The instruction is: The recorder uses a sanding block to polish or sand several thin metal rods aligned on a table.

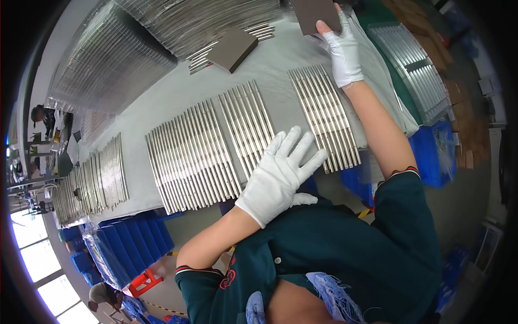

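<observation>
My left hand, in a white glove, is open with its fingers spread. It hovers close to the near ends of a middle group of shiny metal rods, and I cannot tell whether it touches them. Reaching to the far right, my right hand wears a white glove with bare fingertips. It grips a flat brown-grey block, with the thumb on the near face. Below that arm lies another row of metal rods. A wider row of rods is left of the middle group.
A second brown-grey block rests on rods at the back. Stacked wrapped rods fill the far left. More rods lie at the table's left end. Blue bins stand below; a clear tray is at right.
</observation>
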Demonstrator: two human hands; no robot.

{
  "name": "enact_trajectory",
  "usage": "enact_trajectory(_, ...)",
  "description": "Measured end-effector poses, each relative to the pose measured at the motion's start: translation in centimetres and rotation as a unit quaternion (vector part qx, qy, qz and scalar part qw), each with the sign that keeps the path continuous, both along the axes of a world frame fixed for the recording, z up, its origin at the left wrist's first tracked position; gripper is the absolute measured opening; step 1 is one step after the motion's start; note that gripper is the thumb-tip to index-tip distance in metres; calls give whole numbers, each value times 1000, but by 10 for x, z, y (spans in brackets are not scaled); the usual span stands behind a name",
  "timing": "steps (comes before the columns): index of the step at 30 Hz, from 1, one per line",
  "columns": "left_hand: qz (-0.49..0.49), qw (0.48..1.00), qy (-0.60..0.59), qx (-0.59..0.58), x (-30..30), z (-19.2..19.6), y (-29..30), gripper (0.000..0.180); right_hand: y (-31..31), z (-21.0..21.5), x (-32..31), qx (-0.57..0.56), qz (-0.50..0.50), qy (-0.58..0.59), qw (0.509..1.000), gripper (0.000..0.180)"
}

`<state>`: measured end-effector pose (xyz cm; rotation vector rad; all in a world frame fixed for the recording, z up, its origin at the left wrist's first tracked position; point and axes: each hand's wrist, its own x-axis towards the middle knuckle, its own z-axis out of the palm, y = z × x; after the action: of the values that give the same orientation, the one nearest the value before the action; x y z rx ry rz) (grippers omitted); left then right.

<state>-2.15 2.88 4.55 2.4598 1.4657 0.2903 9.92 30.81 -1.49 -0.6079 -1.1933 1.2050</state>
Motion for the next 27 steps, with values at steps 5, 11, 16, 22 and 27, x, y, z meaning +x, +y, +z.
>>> enact_trajectory(5,-125,991,-35,30,45,-19,40,97,-14,22,-4,-60,4,12,998,68)
enact_trajectory(11,-144,988,-52,33,66,-34,46,97,-10,18,7,-70,88,33,993,70)
enact_trajectory(16,-136,990,-45,13,47,-29,33,96,-10,17,2,-48,88,20,995,67)
enact_trajectory(22,-144,987,-70,19,47,-33,35,95,-17,25,-1,-76,86,9,993,70)
enact_trajectory(27,-137,988,-43,53,58,-36,38,92,-10,13,3,-75,85,-1,994,72)
